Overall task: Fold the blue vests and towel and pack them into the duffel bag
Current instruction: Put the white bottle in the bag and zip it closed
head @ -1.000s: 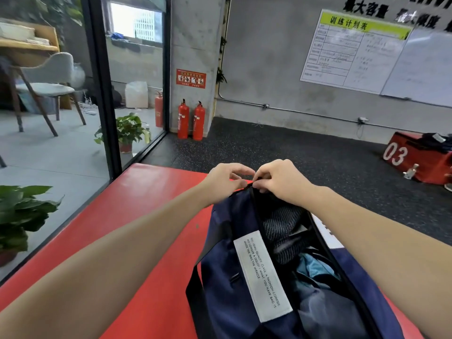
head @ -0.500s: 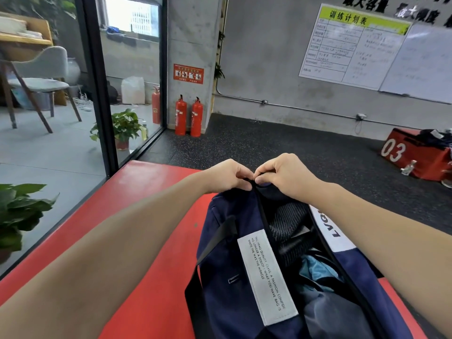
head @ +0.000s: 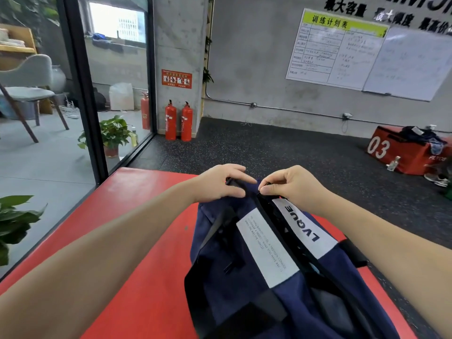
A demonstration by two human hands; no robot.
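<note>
The left hand (head: 221, 183) grips the far end of the navy fabric duffel bag (head: 247, 272) to steady it; the right hand (head: 291, 185) pinches the zip pull, apparently to close it on the red padded platform (head: 127, 241).

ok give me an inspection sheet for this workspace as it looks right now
surface: red padded platform, duffel bag on it
job's things: navy duffel bag, zipper gap narrow; vests and towel not visible
clutter: nothing seen on the platform
grippers: left hand holds the bag's far end; right hand pinches at the zipper there
cables: thin wire hanging from a wall box
surroundings: two fire extinguishers, whiteboard, red box marked 03, potted plant
</note>
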